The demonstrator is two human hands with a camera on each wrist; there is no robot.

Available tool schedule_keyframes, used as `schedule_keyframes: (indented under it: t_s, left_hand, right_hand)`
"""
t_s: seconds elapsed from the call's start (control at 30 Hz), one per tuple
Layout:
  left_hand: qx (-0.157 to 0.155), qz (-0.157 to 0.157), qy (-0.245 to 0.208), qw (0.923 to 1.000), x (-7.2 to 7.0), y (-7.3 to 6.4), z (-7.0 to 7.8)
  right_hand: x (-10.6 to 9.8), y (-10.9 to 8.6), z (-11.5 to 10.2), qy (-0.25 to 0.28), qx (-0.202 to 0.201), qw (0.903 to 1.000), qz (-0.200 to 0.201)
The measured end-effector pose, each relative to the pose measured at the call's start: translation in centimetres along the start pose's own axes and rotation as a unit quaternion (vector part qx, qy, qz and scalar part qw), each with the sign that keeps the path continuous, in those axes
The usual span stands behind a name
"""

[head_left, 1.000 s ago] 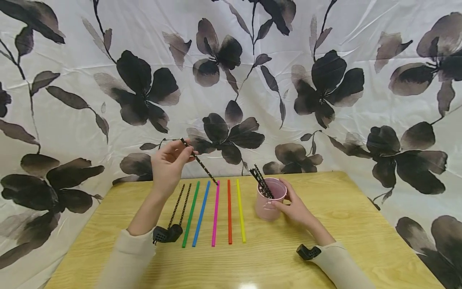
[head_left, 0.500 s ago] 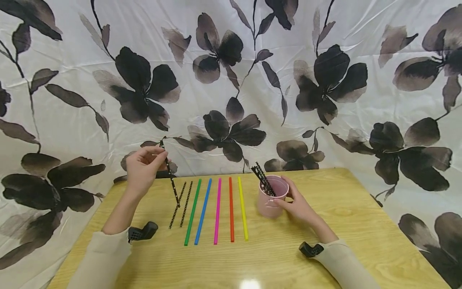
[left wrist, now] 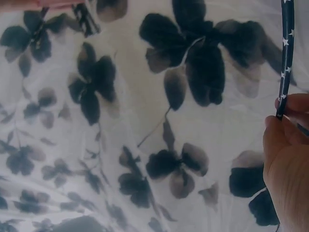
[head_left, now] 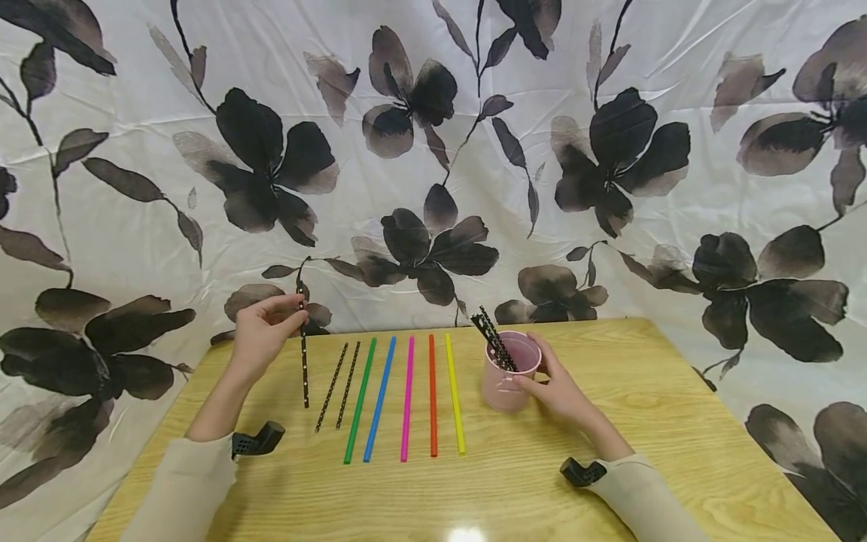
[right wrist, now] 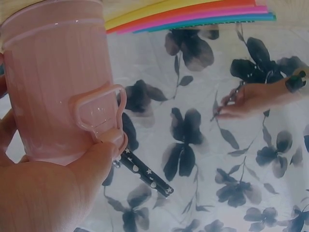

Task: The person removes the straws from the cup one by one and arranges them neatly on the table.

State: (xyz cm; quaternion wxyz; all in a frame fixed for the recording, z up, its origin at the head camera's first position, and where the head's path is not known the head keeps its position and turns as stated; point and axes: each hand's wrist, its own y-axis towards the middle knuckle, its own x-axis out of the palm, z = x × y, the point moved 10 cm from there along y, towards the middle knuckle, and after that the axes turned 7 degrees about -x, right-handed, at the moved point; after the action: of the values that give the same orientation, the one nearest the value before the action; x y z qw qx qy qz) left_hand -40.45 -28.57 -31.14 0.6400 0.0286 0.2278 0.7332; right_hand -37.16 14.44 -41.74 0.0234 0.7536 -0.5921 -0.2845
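Observation:
Between thumb and fingers my left hand (head_left: pixel 260 339) pinches a black straw with white stars (left wrist: pixel 287 43) near its upper end. That straw hangs almost upright, left of two black patterned straws (head_left: pixel 332 386) lying on the table. Beside those, in a row, lie a green straw (head_left: pixel 360 399), a blue straw (head_left: pixel 379 399), a pink straw (head_left: pixel 407 399), a red straw (head_left: pixel 433 395) and a yellow straw (head_left: pixel 455 394). My right hand (head_left: pixel 558 384) grips a pink cup (right wrist: pixel 58 82) by its rim and side. Several black patterned straws (head_left: pixel 494 340) lean inside the cup.
The wooden table (head_left: pixel 609 361) carries everything. Behind it hangs a white cloth with dark flowers (head_left: pixel 406 98). A small black camera sits on the left wrist (head_left: pixel 259 439) and another on the right wrist (head_left: pixel 582 473).
My left hand has moved left with the black straw, from above the pink straw to the row's left end. The straw has swung from slanted to nearly upright. My right hand stays on the cup.

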Motion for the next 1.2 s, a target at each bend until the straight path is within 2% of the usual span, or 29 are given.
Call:
schedule_keyframes:
  t_s: [0.13,0.37,0.53,0.73,0.87,1.03,1.2]
  left_hand:
    - [-0.021,-0.021,0.005,0.9995,-0.1,0.7,-2.5]
    - [-0.043,-0.036,0.059,0.9966,-0.2,2.0,-6.8]
    - [-0.053,-0.061,0.079,0.9937,0.3,2.2,-9.2]
    - [-0.081,-0.088,0.099,0.9879,1.2,2.3,-12.1]
    - [-0.101,-0.101,0.115,0.983,1.6,2.5,-13.7]
    - [-0.114,-0.109,0.113,0.981,2.0,2.8,-15.0]
    - [-0.142,-0.122,0.116,0.9756,2.3,2.9,-16.4]
  right_hand:
    - [-0.1,0.0,-0.1,-0.007,0.004,1.0,0.003]
    - [-0.1,0.0,0.3,0.006,0.006,0.9999,0.006]
    - [-0.2,0.1,1.7,0.006,0.001,0.9999,0.01]
    - [-0.1,0.2,2.9,-0.014,0.005,0.9998,0.013]
    - [-0.1,0.1,1.8,-0.002,0.003,1.0,0.008]
    - [0.0,0.1,0.3,0.001,0.0,1.0,0.006]
    - [0.1,0.2,0.0,0.0,-0.002,1.0,-0.001]
